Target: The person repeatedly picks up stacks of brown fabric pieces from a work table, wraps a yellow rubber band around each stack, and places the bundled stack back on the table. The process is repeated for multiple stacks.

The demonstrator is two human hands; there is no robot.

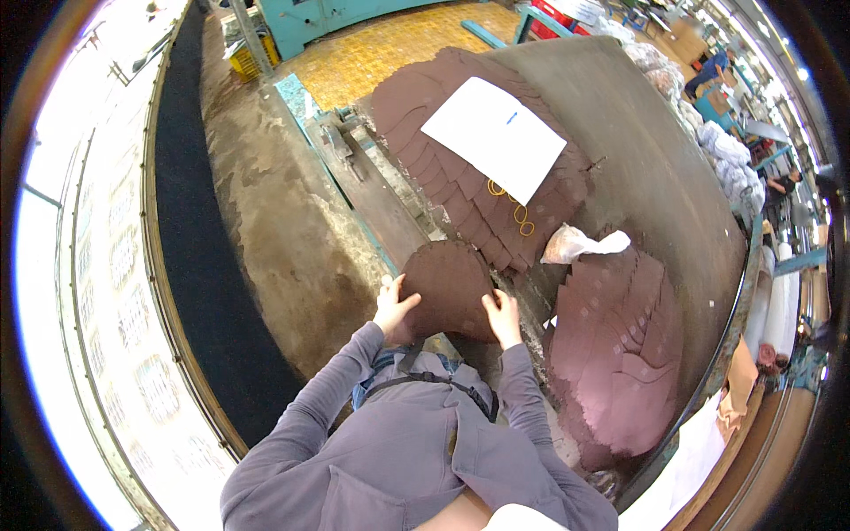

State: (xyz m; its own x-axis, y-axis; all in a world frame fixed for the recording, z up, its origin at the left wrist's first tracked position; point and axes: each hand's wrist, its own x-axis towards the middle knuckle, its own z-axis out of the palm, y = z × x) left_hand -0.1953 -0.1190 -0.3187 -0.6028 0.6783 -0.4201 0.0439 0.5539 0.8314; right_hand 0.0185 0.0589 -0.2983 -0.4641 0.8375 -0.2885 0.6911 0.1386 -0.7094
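Between my two hands is a dark brown cut sheet piece [445,290] with a rounded outline, held in front of my waist. My left hand [393,309] grips its left edge, thumb on top. At the right edge my right hand [503,317] pinches it the same way. Beyond it, a wide spread of overlapping brown cut pieces [416,115] covers the table, with a white paper sheet [496,133] on top. Yellow rubber bands [522,219] lie beside the paper. To my right is another heap of overlapping brown pieces [611,336], its near part shinier.
A white plastic bag [580,245] rests between the two heaps on the dark table [682,203]. A metal fixture [341,146] sits along the table's left edge. Farther off are a teal machine [345,19], a yellow crate [252,60] and stacked white sacks [730,146]. Two people are in the right background.
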